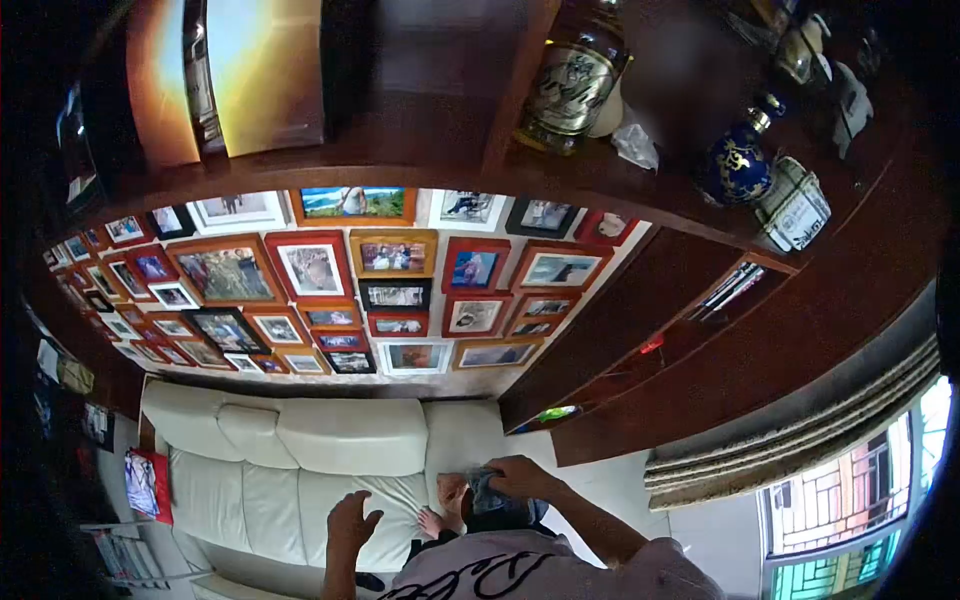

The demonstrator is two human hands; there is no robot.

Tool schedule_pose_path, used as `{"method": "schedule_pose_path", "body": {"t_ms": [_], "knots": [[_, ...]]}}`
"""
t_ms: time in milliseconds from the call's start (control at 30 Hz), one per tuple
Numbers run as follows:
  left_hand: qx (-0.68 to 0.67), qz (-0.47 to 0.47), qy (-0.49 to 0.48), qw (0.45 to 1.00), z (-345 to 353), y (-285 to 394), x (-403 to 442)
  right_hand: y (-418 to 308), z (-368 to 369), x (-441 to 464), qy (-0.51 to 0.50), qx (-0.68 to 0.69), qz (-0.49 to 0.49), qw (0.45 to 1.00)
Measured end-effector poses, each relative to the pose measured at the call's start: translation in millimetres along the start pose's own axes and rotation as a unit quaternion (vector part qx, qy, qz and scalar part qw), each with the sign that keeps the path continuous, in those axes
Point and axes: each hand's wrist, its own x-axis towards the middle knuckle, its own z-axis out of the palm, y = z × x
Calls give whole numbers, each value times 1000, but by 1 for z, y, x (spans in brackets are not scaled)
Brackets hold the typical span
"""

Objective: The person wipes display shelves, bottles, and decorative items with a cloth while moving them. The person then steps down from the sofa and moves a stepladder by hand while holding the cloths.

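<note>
Below the camera, my left hand (352,522) is raised over the white sofa (350,437), its thumb apart from the fingers and nothing in it. My right hand (522,477) is closed on a grey cloth (487,500) in front of my body. My bare feet show beside and under the cloth, at the sofa's edge. High up stands a dark wooden shelf (400,165) with a large liquor bottle (570,95), a blue and gold bottle (740,162) and a whitish wrapped packet (795,208).
Many framed photos (405,253) cover the wall behind the sofa. A curtain (790,450) and a barred window (840,500) are at the right. A red bag (148,487) stands at the sofa's left end, near a metal rack (130,557).
</note>
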Motion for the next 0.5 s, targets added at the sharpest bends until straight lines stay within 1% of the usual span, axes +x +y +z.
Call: {"method": "schedule_pose_path", "body": {"t_ms": [33,67,100,133,167,200,233,267,300,333,367,433,467,500], "knots": [[-1,6,29,1000,-13,9,13,5,8,0,7,-5,-24,1000],[3,10,38,999,-23,21,23,11,14,2,12,-12,-49,999],[-127,8,31,991,-38,45,26,14,19,6,18,-19,-74,997],[-254,7,23,967,-46,65,29,12,23,10,25,-21,-82,996],[-252,12,32,967,-42,77,30,3,26,13,14,15,-110,994],[-343,19,14,939,-35,87,29,-9,26,15,3,50,-136,989],[-384,24,6,923,-28,95,28,-33,19,13,8,48,-144,988],[-425,29,-2,905,-22,104,28,-67,5,5,-38,96,-153,983],[-488,40,-67,869,-16,111,26,-91,-9,1,-85,144,-162,973],[-546,50,-132,826,-12,115,23,-102,-22,0,-82,147,-169,971],[-539,50,-131,830,-10,117,20,-112,-35,0,-110,71,-221,966],[-576,-14,-107,810,-5,119,11,-130,-67,-1,-161,-84,-318,930],[-595,-46,-93,797,-4,119,6,-136,-94,-6,-73,-90,-364,924],[-592,-46,-90,800,-5,118,1,-140,-131,-18,14,-95,-405,909]]}}
